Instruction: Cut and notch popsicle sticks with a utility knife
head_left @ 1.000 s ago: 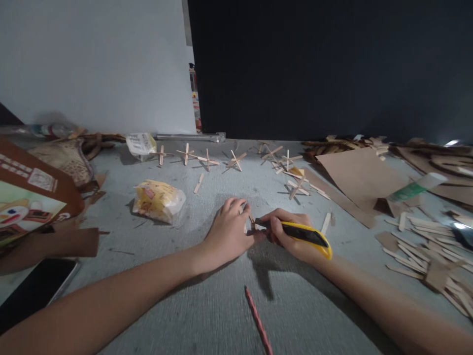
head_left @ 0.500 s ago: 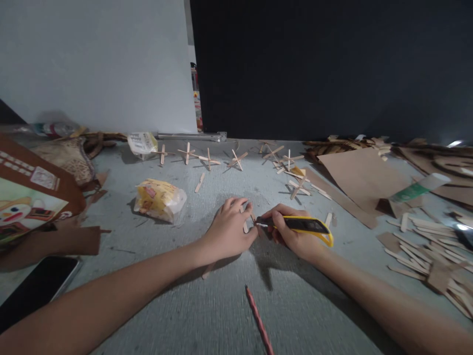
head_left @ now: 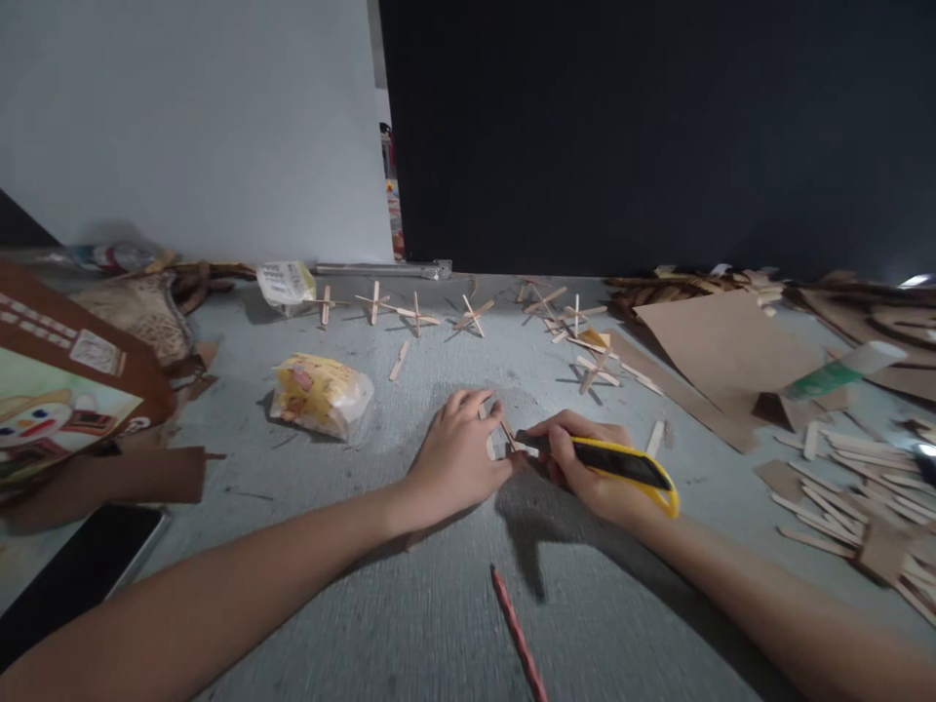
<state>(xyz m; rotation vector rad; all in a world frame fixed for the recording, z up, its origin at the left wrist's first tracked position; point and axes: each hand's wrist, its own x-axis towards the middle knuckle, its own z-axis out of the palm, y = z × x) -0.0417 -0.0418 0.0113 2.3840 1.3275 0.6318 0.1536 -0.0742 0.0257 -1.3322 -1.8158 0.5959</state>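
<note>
My right hand [head_left: 585, 460] is wrapped round a yellow and black utility knife [head_left: 621, 462]. Its blade end points left, at a small wooden craft stick [head_left: 507, 429] on the grey surface. With bent fingers, my left hand [head_left: 460, 448] holds craft sticks down against the surface, thumb close to the blade. A paler stick piece [head_left: 491, 446] shows between its thumb and fingers. My fingers partly cover the sticks, so their full shape is hidden. Nearer to me lies a red pencil [head_left: 518, 634].
Behind my hands stand several crossed-stick pieces [head_left: 416, 315]. A yellow plastic bag [head_left: 322, 395] and a dark phone [head_left: 84, 570] are on the left. To the right are loose sticks [head_left: 826, 507], cardboard [head_left: 721, 356] and a green glue stick [head_left: 834, 375].
The knife has shifted slightly right and tilted, its handle end lower. My left hand stays over the sticks. The whole view has moved a little.
</note>
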